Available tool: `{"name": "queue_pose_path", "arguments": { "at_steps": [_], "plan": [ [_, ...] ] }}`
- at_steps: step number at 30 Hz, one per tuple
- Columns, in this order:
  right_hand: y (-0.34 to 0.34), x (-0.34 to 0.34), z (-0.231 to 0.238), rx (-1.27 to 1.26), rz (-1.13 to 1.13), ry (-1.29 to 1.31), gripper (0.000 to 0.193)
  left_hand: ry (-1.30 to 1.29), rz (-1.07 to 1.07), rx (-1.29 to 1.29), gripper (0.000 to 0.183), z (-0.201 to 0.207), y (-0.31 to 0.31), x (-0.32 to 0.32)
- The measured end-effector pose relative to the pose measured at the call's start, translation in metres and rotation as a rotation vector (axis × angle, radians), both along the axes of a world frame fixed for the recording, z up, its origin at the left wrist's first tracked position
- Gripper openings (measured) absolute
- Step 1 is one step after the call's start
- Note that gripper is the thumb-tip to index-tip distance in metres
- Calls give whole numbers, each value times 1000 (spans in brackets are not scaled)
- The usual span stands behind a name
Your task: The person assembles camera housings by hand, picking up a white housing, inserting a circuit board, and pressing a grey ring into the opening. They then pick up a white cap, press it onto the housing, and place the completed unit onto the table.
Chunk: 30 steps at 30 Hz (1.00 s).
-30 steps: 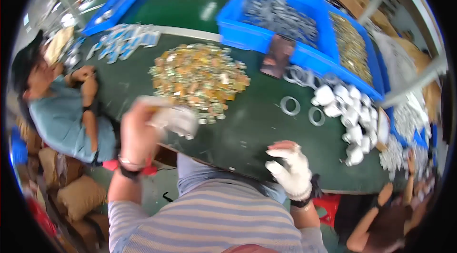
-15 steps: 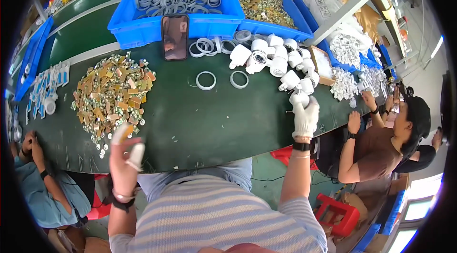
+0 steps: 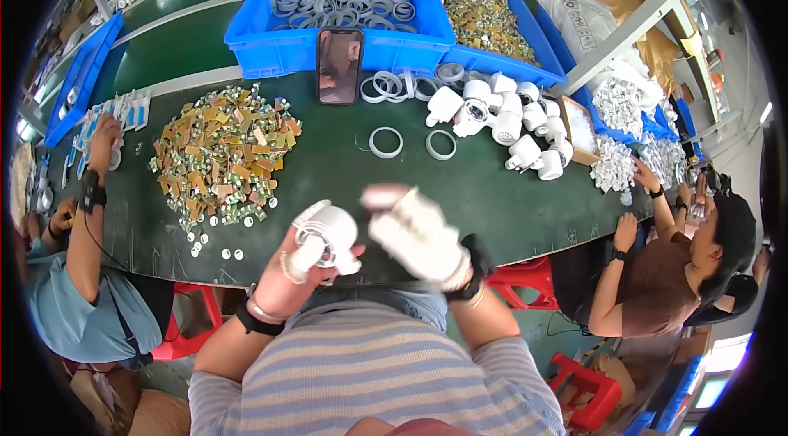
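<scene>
My left hand, with covered fingertips, grips a white plastic housing in front of my body, above the table's near edge. The housing has a rounded body and a ring-shaped collar. Just to its right, apart from it, hovers my right hand in a white glove. Motion smears its fingers, so their hold is unclear. Two pale grey rings lie side by side on the green table beyond my hands. To the left spreads a heap of small circuit boards, with several white discs at its near side.
More white housings cluster at the right. A phone leans against a blue bin of grey rings; another blue bin holds circuit boards. Co-workers sit at left and right. White parts lie further right.
My right hand has come from the housing cluster to the middle. A white housing is now in my left hand, which has moved right. The left co-worker's arm now reaches forward across the table.
</scene>
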State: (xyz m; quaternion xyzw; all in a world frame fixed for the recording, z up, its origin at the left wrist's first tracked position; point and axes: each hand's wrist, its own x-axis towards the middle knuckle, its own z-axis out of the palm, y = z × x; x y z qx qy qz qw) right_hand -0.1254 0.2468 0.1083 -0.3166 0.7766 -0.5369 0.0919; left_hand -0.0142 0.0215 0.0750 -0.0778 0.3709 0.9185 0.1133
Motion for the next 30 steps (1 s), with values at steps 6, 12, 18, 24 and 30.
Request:
{"name": "queue_pose_path", "arguments": {
  "at_steps": [6, 12, 18, 24, 30],
  "plan": [
    [43, -101, -57, 627, -512, 535, 30, -39, 70, 45, 55, 1, -24, 17],
    [27, -15, -17, -960, -63, -932, 23, 309, 61, -625, 83, 1, -20, 19],
    [8, 21, -14, -1114, 157, -1239, 34, 537, -45, -1418, 72, 36, -9, -4],
    [6, 28, -12, -1096, 154, -1425, 53, 852, 77, -1671, 61, 33, -12, -12],
    [16, 19, -13, -440, 29, -434, 47, 808, -199, -1752, 56, 34, -31, -6]
  ]
}}
